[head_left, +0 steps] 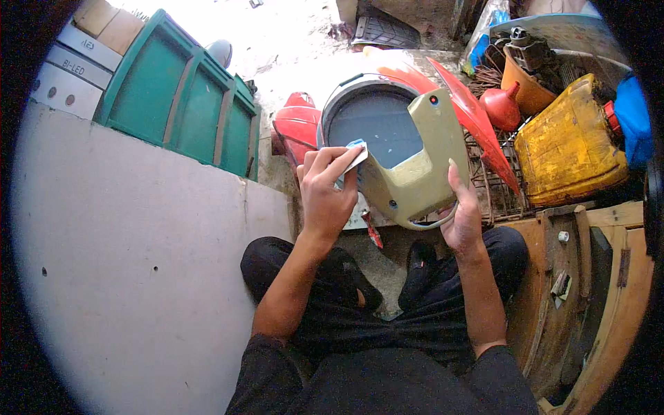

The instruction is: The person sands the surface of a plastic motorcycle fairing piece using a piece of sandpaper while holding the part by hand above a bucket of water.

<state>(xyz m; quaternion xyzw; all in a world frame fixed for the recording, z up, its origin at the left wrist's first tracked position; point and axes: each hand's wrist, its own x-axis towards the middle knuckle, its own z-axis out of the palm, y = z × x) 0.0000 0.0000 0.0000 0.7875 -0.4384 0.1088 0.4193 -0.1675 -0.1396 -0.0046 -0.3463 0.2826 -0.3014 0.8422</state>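
My left hand (pixel 327 194) is closed, pinching a small folded sheet (pixel 359 156), white with some blue, perhaps sandpaper. The sheet is at the left edge of a curved, pale olive-green plastic panel (pixel 425 180), which looks like a piece of motorcycle fairing. Thumb up along its right side, my right hand (pixel 462 218) grips the panel near its lower right corner; the fingers behind it are partly hidden. The panel is tilted over a round bucket (pixel 322 127) of greyish water, covering part of its rim.
Red plastic panels (pixel 297 128) lie around the bucket. To the right are a dirty yellow jerrycan (pixel 570 149), a red funnel (pixel 501 107) and a wooden frame (pixel 622 277). On the left, a white wall (pixel 159 242) runs beside green crates (pixel 180 97). A red-handled tool (pixel 372 230) lies between my feet.
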